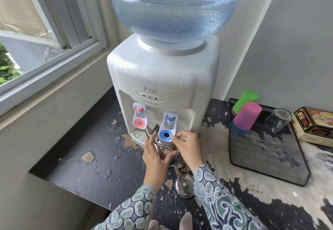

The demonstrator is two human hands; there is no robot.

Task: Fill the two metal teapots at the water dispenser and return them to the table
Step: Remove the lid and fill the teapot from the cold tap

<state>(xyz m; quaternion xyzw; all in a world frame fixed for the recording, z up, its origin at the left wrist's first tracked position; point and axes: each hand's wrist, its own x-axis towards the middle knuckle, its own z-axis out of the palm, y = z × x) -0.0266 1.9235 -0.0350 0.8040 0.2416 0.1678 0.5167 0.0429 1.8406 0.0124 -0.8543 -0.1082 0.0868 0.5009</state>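
A white water dispenser (163, 78) with a blue bottle on top stands on the dark counter. One metal teapot (164, 148) sits under the blue tap lever (166, 129), mostly hidden by my hands; its spout pokes out to the left. My left hand (155, 155) rests against the teapot's left side and steadies it. My right hand (188, 148) has its fingers pinched on the right edge of the blue lever. The teapot's metal lid (184, 185) lies on the counter near me, between my sleeves. No second teapot is in view.
The red hot tap lever (139, 118) is left of the blue one. A black mesh tray (266, 154) to the right holds pink and green plastic cups (246, 116) and a glass mug (278, 120). A printed box (317, 123) lies beyond it. A window sits at left.
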